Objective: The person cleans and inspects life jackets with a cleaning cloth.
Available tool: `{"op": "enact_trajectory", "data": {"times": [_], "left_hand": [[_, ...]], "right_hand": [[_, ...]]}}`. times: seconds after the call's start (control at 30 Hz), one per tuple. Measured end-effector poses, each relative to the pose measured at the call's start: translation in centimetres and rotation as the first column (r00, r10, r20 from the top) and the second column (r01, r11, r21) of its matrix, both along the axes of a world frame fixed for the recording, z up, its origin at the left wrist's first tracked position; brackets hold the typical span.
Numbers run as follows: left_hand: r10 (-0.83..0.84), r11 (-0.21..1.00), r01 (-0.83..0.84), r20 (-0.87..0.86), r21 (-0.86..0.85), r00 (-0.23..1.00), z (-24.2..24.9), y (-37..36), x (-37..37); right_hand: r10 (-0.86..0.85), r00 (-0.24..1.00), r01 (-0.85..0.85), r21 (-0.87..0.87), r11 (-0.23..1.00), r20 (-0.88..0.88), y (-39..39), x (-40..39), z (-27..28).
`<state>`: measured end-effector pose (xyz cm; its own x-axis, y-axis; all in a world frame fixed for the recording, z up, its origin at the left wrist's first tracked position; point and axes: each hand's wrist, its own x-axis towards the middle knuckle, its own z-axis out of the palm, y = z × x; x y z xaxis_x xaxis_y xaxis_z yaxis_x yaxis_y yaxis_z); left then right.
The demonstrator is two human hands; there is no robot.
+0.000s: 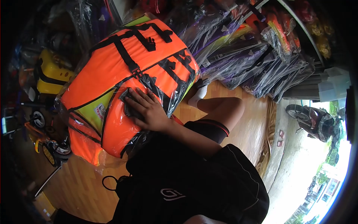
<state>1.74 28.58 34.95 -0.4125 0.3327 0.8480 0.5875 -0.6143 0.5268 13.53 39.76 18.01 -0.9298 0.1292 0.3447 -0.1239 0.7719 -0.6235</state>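
A large bundle of orange life jackets [108, 63], with black straps, buckles and yellow-green panels, lies partly wrapped in clear plastic in front of me. My right hand [147, 112] rests flat on the near end of this bundle, over a dark patch, palm down and fingers stretched out. Nothing is gripped in it. Under the hand, the rounded orange part [119, 123] shows shiny plastic over it. My left hand is out of view; only dark clothing shows at the lower left.
More plastic-wrapped gear [253, 63] is piled behind and to the right. On the left are a yellow case [54, 71] and small wheeled toys or bikes [48, 138]. Wooden flooring [82, 183] lies below. A motorcycle [313, 119] stands outside the doorway at right.
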Motion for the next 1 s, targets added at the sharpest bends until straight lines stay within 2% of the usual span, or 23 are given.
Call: {"op": "enact_trajectory", "data": {"times": [0.5,1.0], "left_hand": [[0.147,0.964,-0.099,-0.183,0.248,0.972,2.5,-1.7,0.5],[0.351,0.813,-0.149,-0.270,0.563,0.897,3.1,-1.2,1.9]], "right_hand": [[-0.015,1.000,0.015,-0.011,1.000,-0.001,-0.1,0.0,0.5],[-0.003,0.999,0.003,0.010,1.000,0.032,0.1,-0.1,0.5]]}}
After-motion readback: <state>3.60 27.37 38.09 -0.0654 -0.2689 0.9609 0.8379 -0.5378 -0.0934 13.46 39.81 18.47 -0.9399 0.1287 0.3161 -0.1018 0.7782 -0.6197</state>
